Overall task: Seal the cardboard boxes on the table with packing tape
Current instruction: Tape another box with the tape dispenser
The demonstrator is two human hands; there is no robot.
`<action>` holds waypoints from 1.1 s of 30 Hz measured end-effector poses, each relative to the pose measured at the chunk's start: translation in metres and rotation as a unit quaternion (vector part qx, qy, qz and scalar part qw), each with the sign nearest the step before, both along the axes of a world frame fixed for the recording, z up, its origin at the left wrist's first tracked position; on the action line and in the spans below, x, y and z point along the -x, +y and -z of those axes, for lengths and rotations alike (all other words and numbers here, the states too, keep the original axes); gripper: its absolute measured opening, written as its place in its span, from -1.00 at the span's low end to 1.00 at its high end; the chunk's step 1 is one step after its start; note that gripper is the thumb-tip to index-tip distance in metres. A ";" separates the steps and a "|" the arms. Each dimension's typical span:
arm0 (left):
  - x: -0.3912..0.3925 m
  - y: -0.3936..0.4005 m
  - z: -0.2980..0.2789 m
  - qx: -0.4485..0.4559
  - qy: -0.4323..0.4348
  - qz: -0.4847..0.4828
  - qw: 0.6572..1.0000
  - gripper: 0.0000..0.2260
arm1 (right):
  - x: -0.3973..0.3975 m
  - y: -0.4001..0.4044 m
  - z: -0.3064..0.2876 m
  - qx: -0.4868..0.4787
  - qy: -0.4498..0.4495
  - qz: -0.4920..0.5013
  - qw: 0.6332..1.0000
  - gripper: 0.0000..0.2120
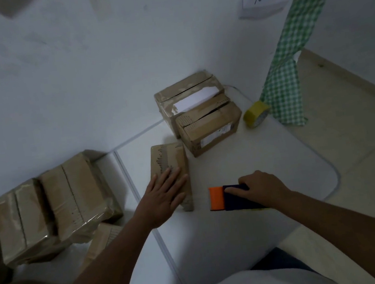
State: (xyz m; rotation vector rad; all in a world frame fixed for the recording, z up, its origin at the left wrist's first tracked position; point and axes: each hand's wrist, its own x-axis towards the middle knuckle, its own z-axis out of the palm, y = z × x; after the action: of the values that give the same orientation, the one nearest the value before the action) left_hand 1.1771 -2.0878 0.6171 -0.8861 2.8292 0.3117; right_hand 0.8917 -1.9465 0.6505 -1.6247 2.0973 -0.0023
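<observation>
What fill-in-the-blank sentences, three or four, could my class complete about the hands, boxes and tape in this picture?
1. The left hand lies flat on a small ____ box.
2. The right hand grips a tape dispenser whose front end is coloured ____.
3. The roll of tape standing near the checked cloth is coloured ____.
4. Behind the pressed box, ____ more boxes stand together near the wall.

Missing words: cardboard; orange; yellow; two
</observation>
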 end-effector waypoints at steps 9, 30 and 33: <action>0.003 0.012 -0.006 0.032 0.029 -0.045 0.998 -0.39 | 0.006 -0.004 -0.003 -0.009 0.034 -0.011 0.999 -0.41; 0.019 0.040 0.002 -0.039 0.191 -0.108 0.975 -0.80 | -0.028 -0.033 -0.002 -0.044 0.083 -0.053 0.994 -0.45; 0.018 0.040 0.001 -0.041 0.196 -0.107 0.974 -0.79 | -0.027 -0.041 0.002 -0.050 0.051 0.001 0.997 -0.49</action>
State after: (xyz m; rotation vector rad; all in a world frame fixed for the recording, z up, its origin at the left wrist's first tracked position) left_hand 1.1594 -2.0475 0.6157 -1.2334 3.0395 0.6976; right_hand 0.9186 -1.9874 0.6485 -1.5944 2.1381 0.1848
